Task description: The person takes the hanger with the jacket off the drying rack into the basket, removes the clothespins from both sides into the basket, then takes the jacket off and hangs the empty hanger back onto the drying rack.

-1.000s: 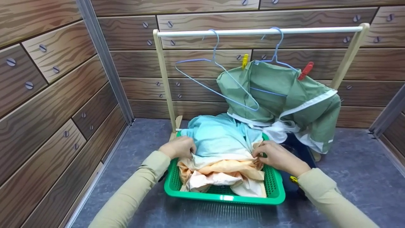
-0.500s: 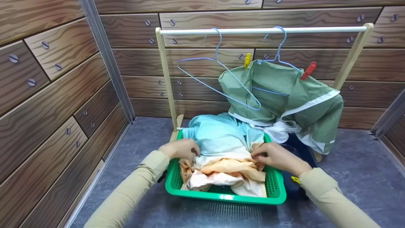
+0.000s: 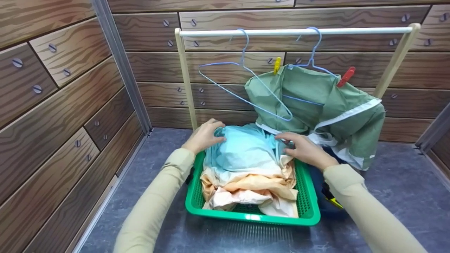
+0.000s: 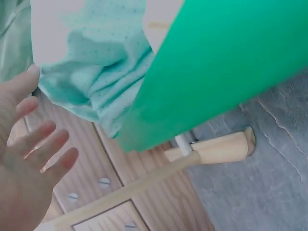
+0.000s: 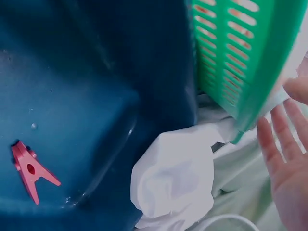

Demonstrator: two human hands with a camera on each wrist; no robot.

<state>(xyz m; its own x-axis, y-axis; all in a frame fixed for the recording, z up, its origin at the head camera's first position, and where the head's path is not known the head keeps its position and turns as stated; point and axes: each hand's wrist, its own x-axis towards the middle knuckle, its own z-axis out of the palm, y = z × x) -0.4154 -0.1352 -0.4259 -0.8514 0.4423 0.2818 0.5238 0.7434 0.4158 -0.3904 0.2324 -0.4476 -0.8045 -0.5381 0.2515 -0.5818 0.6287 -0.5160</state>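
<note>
A green plastic basket (image 3: 253,218) holds crumpled clothes: a light blue garment (image 3: 242,144) at the far end and peach-and-cream cloth (image 3: 260,186) nearer me. My left hand (image 3: 205,135) is over the basket's far left corner, beside the blue garment, with its fingers spread. In the left wrist view the left fingers (image 4: 43,144) are spread and hold nothing. On the opposite side, my right hand (image 3: 304,149) hovers by the blue garment's right edge, fingers loosely extended. The right wrist view has the right hand (image 5: 288,149) by the basket's rim, its fingers apart and nothing gripped.
Behind the basket stands a rack with a white rail (image 3: 295,32). A bare blue hanger (image 3: 242,89) hangs there, beside a green garment (image 3: 309,88) held by yellow and red clothespins. A dark blue tub (image 5: 86,96) with a pink clothespin (image 5: 31,168) sits right of the basket.
Both hands have left the cloth's middle, where they were pinching the edges, and moved up to the blue garment's far end. Their fingers have opened out.
</note>
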